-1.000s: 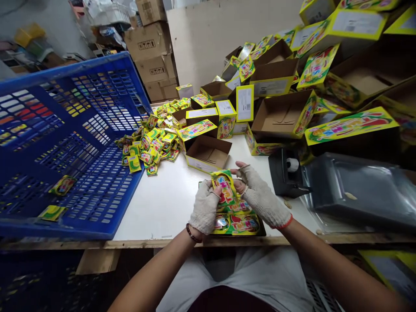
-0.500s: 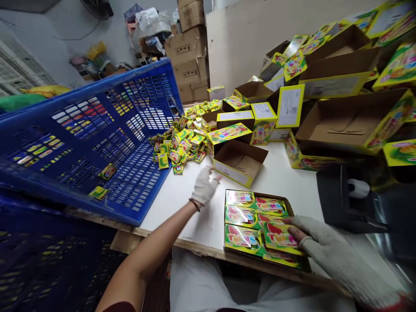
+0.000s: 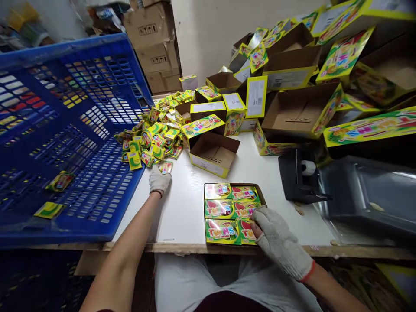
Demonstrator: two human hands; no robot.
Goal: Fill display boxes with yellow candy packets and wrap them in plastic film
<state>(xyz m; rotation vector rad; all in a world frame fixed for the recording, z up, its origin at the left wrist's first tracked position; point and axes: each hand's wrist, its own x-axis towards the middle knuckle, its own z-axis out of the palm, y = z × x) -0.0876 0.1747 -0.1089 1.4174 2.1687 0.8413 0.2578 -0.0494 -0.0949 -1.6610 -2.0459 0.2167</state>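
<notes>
My left hand (image 3: 160, 181), in a white knit glove, reaches the edge of a heap of small yellow-green foil packets (image 3: 152, 139) on the white table (image 3: 182, 212). Its fingertips are on one loose packet (image 3: 166, 167). My right hand (image 3: 276, 234), also gloved, lies over the lower right corner of a brown tray-like box (image 3: 261, 197). That box holds several glossy printed packets (image 3: 218, 209) in rows. The gloved fingers cover part of the front right packet.
A tilted blue perforated plastic crate (image 3: 74, 46) stands along the table's left side, with loose packets on it. Open printed cardboard display boxes (image 3: 214, 156) crowd the back. To the right are a black tape dispenser (image 3: 294, 175) and a dark plastic sheet (image 3: 367, 195).
My left hand has left the box and moved to the packet heap. My right hand has come down onto the box's packets. The view has swung back level after tilting.
</notes>
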